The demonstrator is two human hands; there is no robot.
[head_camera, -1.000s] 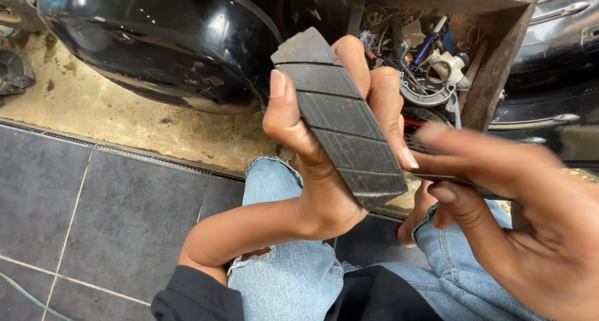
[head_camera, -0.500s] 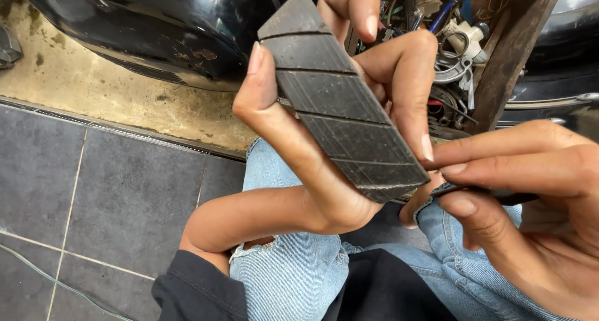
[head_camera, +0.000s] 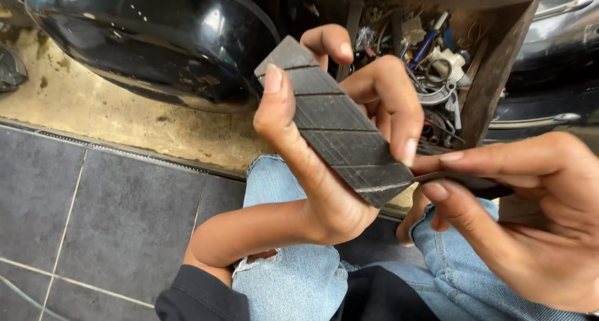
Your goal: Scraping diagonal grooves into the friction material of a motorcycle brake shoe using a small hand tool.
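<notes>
My left hand (head_camera: pixel 324 159) grips a dark grey rubber pad (head_camera: pixel 340 127) with diagonal grooves, thumb along its left edge and fingers curled over its right edge. The pad is held upright and tilted above my knees. My right hand (head_camera: pixel 524 215) pinches a thin dark blade-like tool (head_camera: pixel 462 180) whose tip touches a groove near the pad's lower right end. Both hands are over my blue jeans (head_camera: pixel 293 277).
A glossy black rounded vehicle body part (head_camera: pixel 156 40) sits at the top left. At the top right stands a wooden box (head_camera: pixel 499 65) with several small tools and metal parts. Dark grey floor tiles (head_camera: pixel 93 221) lie at the left, beside a dirty concrete strip (head_camera: pixel 125 121).
The pad has been lifted and held closer to the camera. My right hand has drawn in, so the tool's tip now rests on the pad's lower groove.
</notes>
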